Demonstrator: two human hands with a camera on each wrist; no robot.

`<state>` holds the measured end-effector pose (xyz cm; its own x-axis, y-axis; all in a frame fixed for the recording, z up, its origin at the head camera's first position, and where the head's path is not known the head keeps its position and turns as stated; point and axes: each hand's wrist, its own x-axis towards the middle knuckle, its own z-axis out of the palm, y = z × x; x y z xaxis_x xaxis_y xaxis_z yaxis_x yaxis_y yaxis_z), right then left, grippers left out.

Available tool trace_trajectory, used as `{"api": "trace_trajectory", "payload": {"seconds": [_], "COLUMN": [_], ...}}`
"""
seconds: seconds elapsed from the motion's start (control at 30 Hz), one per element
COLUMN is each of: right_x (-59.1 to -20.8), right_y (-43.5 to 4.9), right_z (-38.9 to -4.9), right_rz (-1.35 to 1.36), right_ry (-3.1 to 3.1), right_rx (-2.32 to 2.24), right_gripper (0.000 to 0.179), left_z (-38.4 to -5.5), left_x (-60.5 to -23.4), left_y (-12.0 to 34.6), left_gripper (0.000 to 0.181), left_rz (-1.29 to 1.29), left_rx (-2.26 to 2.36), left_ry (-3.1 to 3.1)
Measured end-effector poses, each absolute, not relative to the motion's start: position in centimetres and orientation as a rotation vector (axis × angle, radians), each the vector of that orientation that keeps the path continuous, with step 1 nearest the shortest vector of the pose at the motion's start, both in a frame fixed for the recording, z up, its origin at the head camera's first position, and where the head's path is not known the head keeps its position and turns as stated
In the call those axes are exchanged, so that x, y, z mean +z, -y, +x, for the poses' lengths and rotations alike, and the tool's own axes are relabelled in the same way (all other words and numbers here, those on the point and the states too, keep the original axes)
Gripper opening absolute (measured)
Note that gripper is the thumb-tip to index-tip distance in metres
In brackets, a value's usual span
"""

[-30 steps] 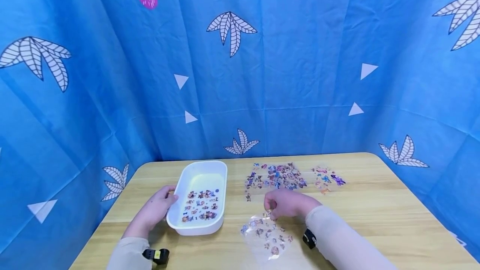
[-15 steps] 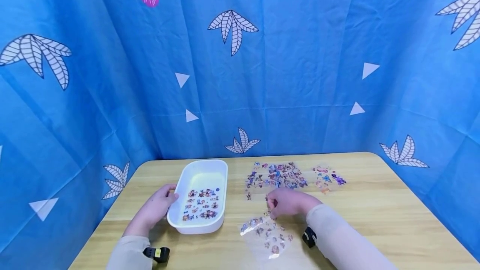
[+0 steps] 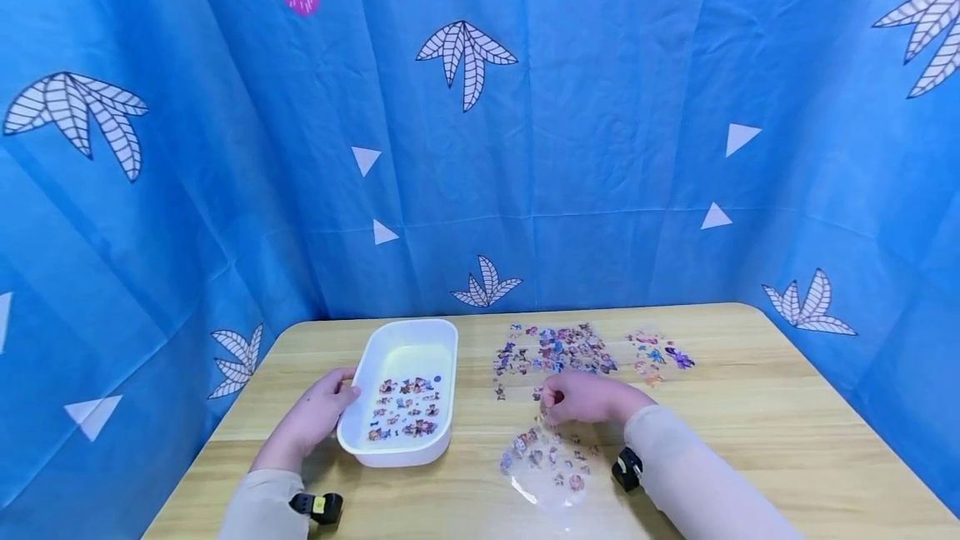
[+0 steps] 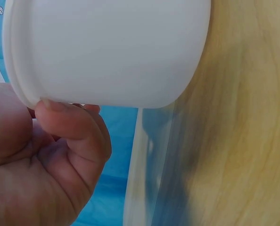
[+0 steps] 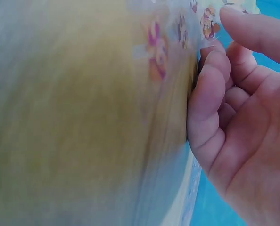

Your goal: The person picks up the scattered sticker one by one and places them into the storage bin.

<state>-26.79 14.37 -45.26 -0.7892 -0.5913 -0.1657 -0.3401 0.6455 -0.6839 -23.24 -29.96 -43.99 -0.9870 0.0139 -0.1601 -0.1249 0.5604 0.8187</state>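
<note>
My left hand (image 3: 318, 408) grips the left rim of a white plastic tub (image 3: 399, 458); in the left wrist view, curled fingers (image 4: 69, 120) meet the rim from below. Inside the tub lies a flat spread of small cartoon stickers (image 3: 405, 408). My right hand (image 3: 588, 398) pinches the far edge of a clear sticker sheet (image 3: 553, 467) with small cartoon figures. In the right wrist view the thumb (image 5: 253, 33) lies on the sheet's printed face, with the other fingers curled behind and below it.
Another transparent sheet, dense with stickers (image 3: 555, 348), lies farther back on the wooden table (image 3: 750, 423). To its right is a smaller sticker sheet (image 3: 652, 355) with a purple figure (image 3: 680, 357). A blue patterned curtain (image 3: 600, 148) hangs behind and at both sides.
The right hand has moved slightly right, and the clear sticker sheet has shifted right with it. The left hand keeps its grip on the tub.
</note>
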Motion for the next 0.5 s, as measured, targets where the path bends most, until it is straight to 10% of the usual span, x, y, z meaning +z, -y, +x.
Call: {"api": "trace_trajectory", "payload": {"seconds": [0.5], "right_x": [-46.2], "right_y": [-15.8], "right_z": [-28.2], "right_rz": [-0.712], "right_ry": [-2.437], "right_rx": [-1.132], "right_gripper": [0.013], "left_z": [-23.4], "left_x": [-44.2], "left_y": [30.2], "left_gripper": [0.050], "left_rz": [-0.077], "left_rx": [1.429], "left_ry": [-2.623]}}
